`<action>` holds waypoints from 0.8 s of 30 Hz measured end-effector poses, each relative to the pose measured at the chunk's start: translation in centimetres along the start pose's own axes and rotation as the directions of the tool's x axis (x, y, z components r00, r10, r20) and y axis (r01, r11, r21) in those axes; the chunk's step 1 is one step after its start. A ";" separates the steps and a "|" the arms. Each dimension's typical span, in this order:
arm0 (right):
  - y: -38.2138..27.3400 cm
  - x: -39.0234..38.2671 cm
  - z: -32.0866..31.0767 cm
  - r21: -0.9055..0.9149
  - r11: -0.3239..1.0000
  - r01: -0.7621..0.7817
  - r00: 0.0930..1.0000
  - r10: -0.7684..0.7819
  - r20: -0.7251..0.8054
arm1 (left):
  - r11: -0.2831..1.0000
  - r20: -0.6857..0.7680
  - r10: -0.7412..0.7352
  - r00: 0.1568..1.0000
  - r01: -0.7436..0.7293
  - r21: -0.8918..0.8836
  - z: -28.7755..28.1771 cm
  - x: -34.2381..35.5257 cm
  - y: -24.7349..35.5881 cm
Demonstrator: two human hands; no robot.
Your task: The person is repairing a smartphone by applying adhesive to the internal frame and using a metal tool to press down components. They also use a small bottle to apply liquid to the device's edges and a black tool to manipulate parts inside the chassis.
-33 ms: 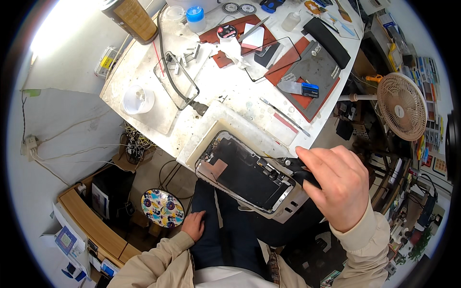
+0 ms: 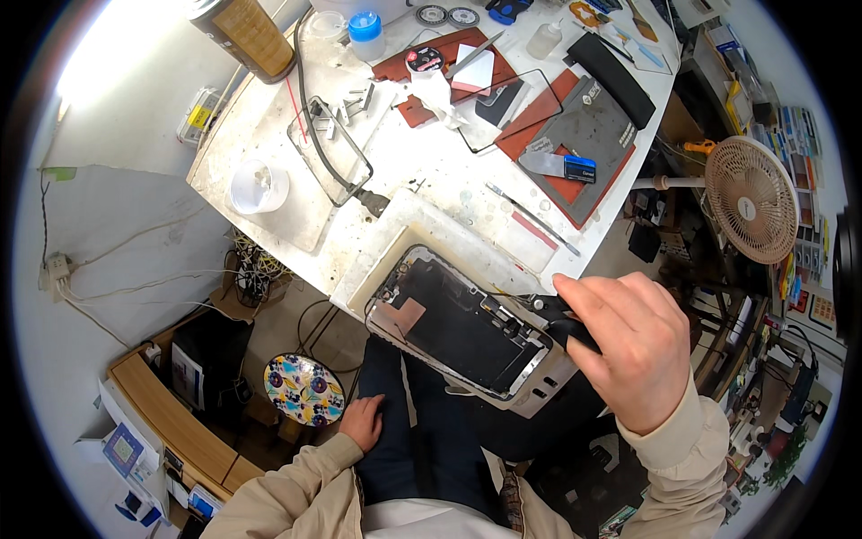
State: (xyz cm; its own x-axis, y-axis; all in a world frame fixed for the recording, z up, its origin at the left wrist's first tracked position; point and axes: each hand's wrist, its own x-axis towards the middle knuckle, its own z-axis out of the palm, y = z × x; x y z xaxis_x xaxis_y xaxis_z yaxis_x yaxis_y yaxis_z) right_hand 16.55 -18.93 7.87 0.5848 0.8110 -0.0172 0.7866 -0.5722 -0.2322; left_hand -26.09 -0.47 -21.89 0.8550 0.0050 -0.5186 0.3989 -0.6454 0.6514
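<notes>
Broadly, the white worktop (image 2: 404,175) spreads toward 12 o'clock, the dark trousers (image 2: 417,458) toward 6. Between them, a cream fixture (image 2: 444,226) bears 1 phone display panel (image 2: 449,313). The right hand (image 2: 628,332) is at the panel's 3 o'clock; the left hand (image 2: 362,422), between 7 and 8, rests on the trousers, fingers loosely extended. The right fingers pinch a black-handled tool (image 2: 564,330).
</notes>
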 end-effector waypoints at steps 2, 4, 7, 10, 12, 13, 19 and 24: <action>0.0 0.0 0.0 -0.002 1.000 -0.003 1.000 0.003 0.004 | 1.000 -0.003 0.000 1.000 0.000 -0.003 0.0 0.0 0.1; 0.0 0.0 0.0 -0.001 1.000 -0.003 1.000 0.003 0.004 | 1.000 -0.004 -0.002 1.000 0.002 -0.006 0.0 0.0 0.0; 0.0 0.1 -0.1 -0.003 1.000 -0.010 1.000 0.010 0.004 | 1.000 -0.009 0.003 1.000 -0.003 -0.011 -0.1 0.0 0.0; 0.2 0.3 0.0 -0.010 1.000 -0.017 1.000 0.017 -0.023 | 1.000 -0.017 0.010 1.000 -0.010 -0.016 -0.2 0.0 0.0; 0.4 0.5 0.0 -0.013 1.000 -0.018 0.999 0.017 -0.050 | 1.000 -0.018 0.007 1.000 -0.007 -0.018 -0.2 -0.1 0.0; 0.6 0.6 -0.1 -0.013 1.000 -0.016 0.998 0.015 -0.064 | 1.000 -0.015 0.002 1.000 -0.002 -0.018 -0.2 -0.1 0.1; -0.1 0.6 -1.6 0.020 1.000 -0.007 0.999 0.008 -0.040 | 1.000 -0.018 -0.003 1.000 0.003 -0.025 -0.3 0.1 0.1; 0.2 -0.8 -3.0 -0.003 0.998 -0.062 0.997 0.061 -0.046 | 1.000 -0.017 -0.003 1.000 0.002 -0.027 -0.6 0.5 0.2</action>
State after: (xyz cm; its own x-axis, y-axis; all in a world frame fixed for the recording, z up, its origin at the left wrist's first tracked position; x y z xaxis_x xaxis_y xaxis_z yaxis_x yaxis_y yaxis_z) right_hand 16.81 -20.09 10.77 0.6405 0.7678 0.0135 0.7497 -0.6214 -0.2276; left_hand -25.38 -0.08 -21.68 0.8595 0.0200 -0.5108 0.4095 -0.6248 0.6647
